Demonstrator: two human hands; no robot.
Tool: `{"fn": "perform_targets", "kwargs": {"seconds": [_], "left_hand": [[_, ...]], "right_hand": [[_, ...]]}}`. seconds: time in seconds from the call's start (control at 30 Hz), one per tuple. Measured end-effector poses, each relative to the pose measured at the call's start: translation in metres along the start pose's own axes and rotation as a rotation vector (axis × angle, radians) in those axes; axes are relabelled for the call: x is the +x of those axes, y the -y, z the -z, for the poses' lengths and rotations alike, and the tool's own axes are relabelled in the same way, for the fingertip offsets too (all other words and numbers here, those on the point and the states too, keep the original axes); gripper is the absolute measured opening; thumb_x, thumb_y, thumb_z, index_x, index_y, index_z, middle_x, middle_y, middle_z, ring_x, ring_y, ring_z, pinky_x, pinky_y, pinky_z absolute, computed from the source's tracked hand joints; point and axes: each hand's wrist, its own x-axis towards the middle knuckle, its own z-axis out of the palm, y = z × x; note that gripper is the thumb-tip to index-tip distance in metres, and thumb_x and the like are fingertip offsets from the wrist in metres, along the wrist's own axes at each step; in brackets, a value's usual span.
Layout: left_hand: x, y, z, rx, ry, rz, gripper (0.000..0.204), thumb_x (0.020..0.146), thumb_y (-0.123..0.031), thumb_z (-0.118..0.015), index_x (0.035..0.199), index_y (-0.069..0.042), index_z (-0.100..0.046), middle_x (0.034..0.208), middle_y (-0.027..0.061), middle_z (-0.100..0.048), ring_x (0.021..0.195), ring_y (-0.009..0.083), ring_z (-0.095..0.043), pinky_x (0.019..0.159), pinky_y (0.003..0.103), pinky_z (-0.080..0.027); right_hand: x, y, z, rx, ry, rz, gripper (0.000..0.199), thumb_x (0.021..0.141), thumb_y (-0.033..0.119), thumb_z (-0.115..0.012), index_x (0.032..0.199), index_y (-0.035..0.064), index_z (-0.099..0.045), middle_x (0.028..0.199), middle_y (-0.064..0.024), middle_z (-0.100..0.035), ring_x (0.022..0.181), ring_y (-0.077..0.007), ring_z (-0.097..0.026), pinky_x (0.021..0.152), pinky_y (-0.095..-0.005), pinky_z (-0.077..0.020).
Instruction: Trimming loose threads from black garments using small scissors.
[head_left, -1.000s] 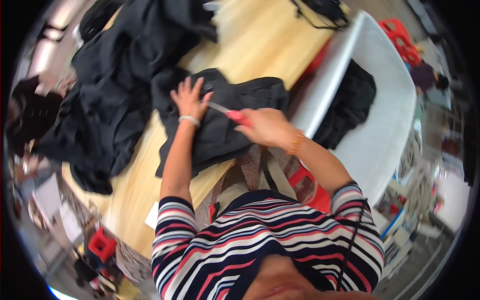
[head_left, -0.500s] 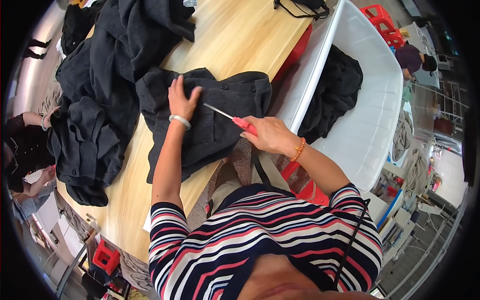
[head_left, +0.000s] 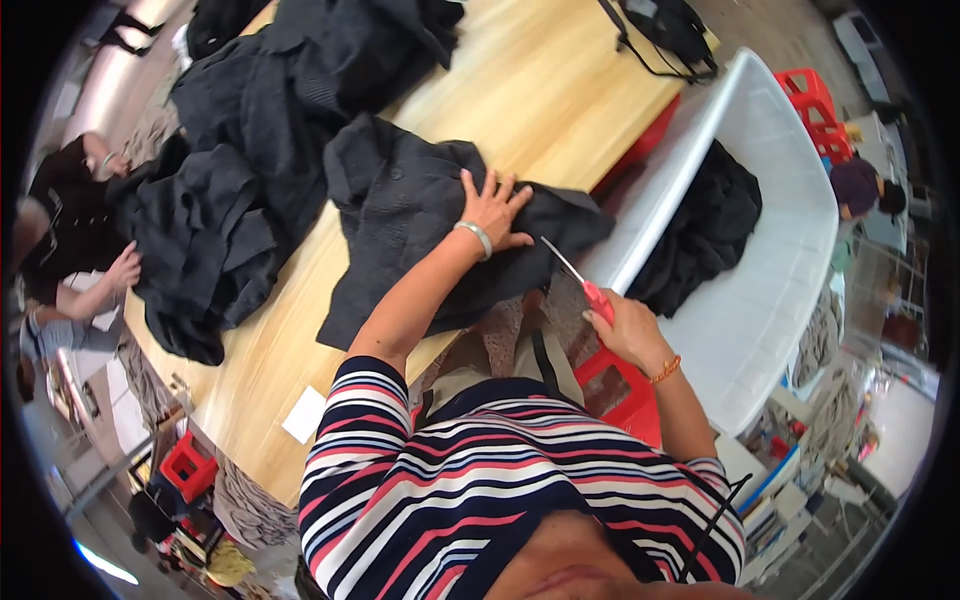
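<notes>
A dark charcoal knitted cardigan (head_left: 385, 225) lies at the near edge of the table, its right part hanging past the edge beside the tub. My left hand (head_left: 490, 215) rests flat on it, fingers spread. In my right hand (head_left: 635, 335) is a red-handled tool (head_left: 597, 299) with a thin, straight metal blade. The blade points up and left towards the cardigan's edge, close to my left thumb; whether it touches the cloth I cannot tell. Fingers wrap the handle, so the tool's exact kind is not clear.
More dark garments (head_left: 260, 110) are heaped on the wooden table (head_left: 530, 80). A white tub (head_left: 790, 200) with dark cloth (head_left: 705, 230) stands to the right. A black bag (head_left: 665, 30) lies at the far corner, a white card (head_left: 304, 414) nearby. Another person (head_left: 75, 225) handles garments at left.
My left hand has slid right across the cardigan, whose right end now trails over the table edge. My right hand has moved right and nearer me with the tool. A co-worker's hand has come onto the left pile.
</notes>
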Motion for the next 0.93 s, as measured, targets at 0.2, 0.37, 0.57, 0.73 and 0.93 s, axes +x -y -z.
{"fn": "perform_targets", "kwargs": {"seconds": [0.2, 0.37, 0.57, 0.73, 0.93], "left_hand": [[-0.073, 0.032, 0.046, -0.15, -0.286, 0.705, 0.14, 0.048, -0.049, -0.095, 0.159, -0.019, -0.017, 0.163, 0.0251, -0.009, 0.149, 0.0509, -0.007, 0.107, 0.077, -0.016], [-0.113, 0.066, 0.008, -0.573, -0.125, 0.956, 0.134, 0.056, -0.032, -0.093, 0.159, -0.015, -0.009, 0.147, 0.029, -0.041, 0.129, 0.0459, -0.048, 0.1, 0.052, -0.047], [-0.142, 0.077, 0.026, -1.184, -0.537, 0.572, 0.096, 0.063, -0.02, -0.083, 0.144, 0.003, -0.039, 0.128, 0.0216, -0.06, 0.12, 0.0302, -0.059, 0.104, 0.037, -0.045], [-0.171, 0.137, 0.184, -0.958, -0.946, 0.577, 0.05, 0.073, -0.016, -0.076, 0.119, -0.001, -0.064, 0.103, 0.0162, -0.068, 0.095, 0.0264, -0.066, 0.089, 0.038, -0.051], [-0.198, 0.228, 0.313, -1.826, -0.63, 0.277, 0.065, 0.096, -0.032, -0.063, 0.142, 0.01, -0.044, 0.134, 0.0153, -0.062, 0.118, 0.0334, -0.062, 0.105, 0.051, -0.049]], "right_hand": [[-0.001, 0.005, -0.013, 0.087, -0.134, -0.006, 0.043, 0.093, 0.033, -0.062, 0.133, 0.0159, -0.057, 0.092, -0.024, -0.07, 0.087, -0.0446, -0.067, 0.077, -0.0521, -0.0524], [0.005, 0.015, -0.025, 0.108, -0.138, 0.008, 0.043, 0.093, 0.033, -0.064, 0.132, 0.0143, -0.058, 0.095, -0.0259, -0.069, 0.091, -0.0477, -0.065, 0.08, -0.0527, -0.0517], [0.003, 0.034, -0.022, 0.23, -0.163, -0.003, 0.042, 0.093, 0.033, -0.064, 0.128, 0.0112, -0.06, 0.098, -0.0267, -0.069, 0.095, -0.0476, -0.065, 0.082, -0.0524, -0.0516], [-0.028, 0.02, -0.013, 0.113, -0.343, -0.099, 0.046, 0.093, 0.038, -0.064, 0.131, 0.0123, -0.059, 0.097, -0.0241, -0.07, 0.092, -0.0437, -0.067, 0.08, -0.0514, -0.053], [-0.082, -0.032, -0.014, 0.145, -0.463, -0.314, 0.038, 0.09, 0.038, -0.068, 0.109, 0.0058, -0.068, 0.088, -0.0226, -0.07, 0.087, -0.0428, -0.067, 0.079, -0.0511, -0.0525]]}}
